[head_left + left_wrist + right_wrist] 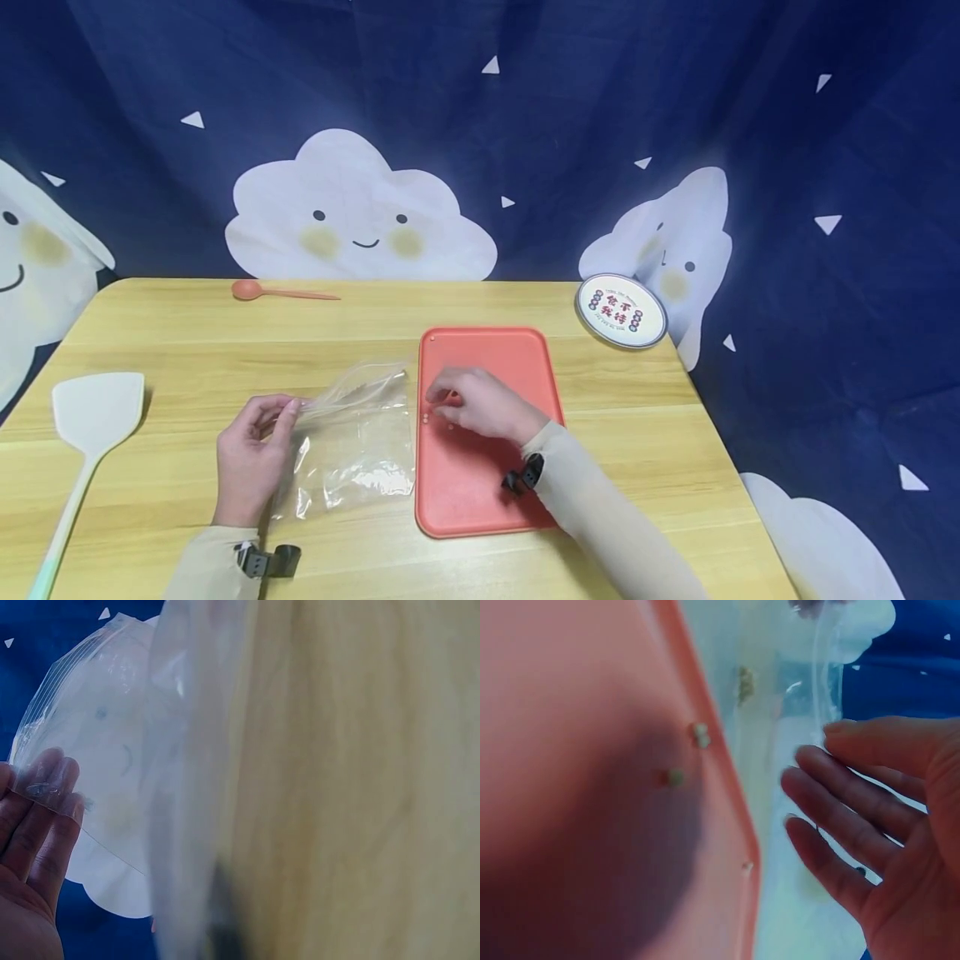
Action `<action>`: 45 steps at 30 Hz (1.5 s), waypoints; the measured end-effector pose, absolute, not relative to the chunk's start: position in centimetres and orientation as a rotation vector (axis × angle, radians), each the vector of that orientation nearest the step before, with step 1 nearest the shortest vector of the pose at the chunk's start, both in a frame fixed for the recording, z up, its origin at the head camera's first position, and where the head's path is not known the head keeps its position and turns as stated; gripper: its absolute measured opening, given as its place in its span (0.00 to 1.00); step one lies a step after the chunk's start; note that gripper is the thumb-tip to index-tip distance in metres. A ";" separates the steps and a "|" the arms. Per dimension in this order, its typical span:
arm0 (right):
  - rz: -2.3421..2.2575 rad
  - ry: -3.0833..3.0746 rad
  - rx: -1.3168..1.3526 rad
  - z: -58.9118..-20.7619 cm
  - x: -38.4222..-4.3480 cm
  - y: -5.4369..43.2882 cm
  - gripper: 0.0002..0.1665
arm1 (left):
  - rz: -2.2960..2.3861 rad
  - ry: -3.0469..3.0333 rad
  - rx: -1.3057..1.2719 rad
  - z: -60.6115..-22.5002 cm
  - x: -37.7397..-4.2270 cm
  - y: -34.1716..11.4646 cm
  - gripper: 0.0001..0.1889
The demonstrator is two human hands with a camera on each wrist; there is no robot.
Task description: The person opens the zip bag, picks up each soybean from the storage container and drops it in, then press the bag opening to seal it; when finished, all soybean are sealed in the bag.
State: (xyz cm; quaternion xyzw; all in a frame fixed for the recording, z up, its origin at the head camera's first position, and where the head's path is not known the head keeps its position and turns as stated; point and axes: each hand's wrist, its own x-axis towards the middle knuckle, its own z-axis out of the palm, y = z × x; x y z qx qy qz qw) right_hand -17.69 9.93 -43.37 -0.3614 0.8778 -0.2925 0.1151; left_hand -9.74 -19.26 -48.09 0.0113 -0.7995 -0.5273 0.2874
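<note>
My left hand (255, 454) pinches the upper left corner of a clear zip bag (352, 450), which lies on the table with its mouth slightly raised. The bag's zip edge (45, 697) also shows by the fingers in the left wrist view. My right hand (480, 404) hovers over the left side of a red tray (495, 492), fingers loosely bent and apart, holding nothing visible. Several small pale beads or beans (700, 735) lie near the tray's rim; one greenish piece (675, 777) sits farther in. A small cluster of similar pieces (745, 685) appears inside the bag.
A white spatula (97, 408) lies at the left of the wooden table (637, 467). An orange spoon (247, 289) rests along the back edge. At the back right is an oval plate (621, 311) with red lettering. A blue cloud-patterned curtain (540, 125) hangs behind.
</note>
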 end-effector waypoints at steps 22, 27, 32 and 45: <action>-0.435 2.613 -1.143 -45.8 -17.0 10.8 0.07 | -1.417 -2.149 0.048 -48.3 -9.6 -19.3 0.05; -0.425 2.607 -1.125 -46.1 -17.1 10.8 0.06 | -1.403 -2.170 0.059 -48.1 -9.5 -19.2 0.04; -0.413 2.598 -1.093 -46.1 -17.4 10.9 0.06 | -1.412 -2.174 0.062 -48.0 -9.6 -19.2 0.04; -0.809 2.654 -1.111 -42.6 -18.7 10.3 0.05 | -1.416 -2.148 0.039 -48.1 -9.8 -19.5 0.05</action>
